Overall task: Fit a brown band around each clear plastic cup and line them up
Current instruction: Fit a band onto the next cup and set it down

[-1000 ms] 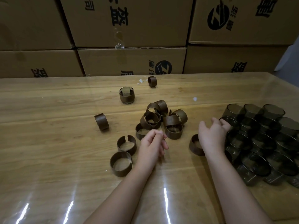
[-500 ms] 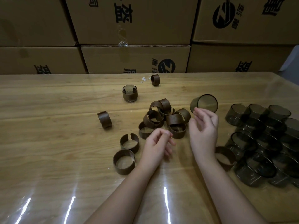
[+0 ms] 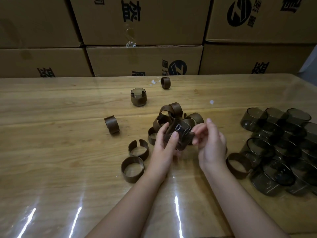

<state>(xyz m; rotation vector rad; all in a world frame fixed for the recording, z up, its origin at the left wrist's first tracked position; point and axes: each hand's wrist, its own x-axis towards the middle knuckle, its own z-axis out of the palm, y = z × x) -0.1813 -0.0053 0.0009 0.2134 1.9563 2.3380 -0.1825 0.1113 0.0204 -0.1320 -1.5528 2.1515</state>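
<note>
While near band pile [image 3: 175, 110], cup [image 3: 181, 134] sits between hands: left hand [image 3: 163, 146] grips, right hand [image 3: 212, 143] pinches it.

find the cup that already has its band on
Head view: the banded cup stands upright left of centre, beyond the pile of loose bands, with a lone band behind it to the right.

Glossy wood-grain table [image 3: 51, 152]; matt brown bands [image 3: 132, 169]; smoky clear plastic cups [image 3: 253, 119]; matt cardboard boxes [image 3: 145, 60].
</note>
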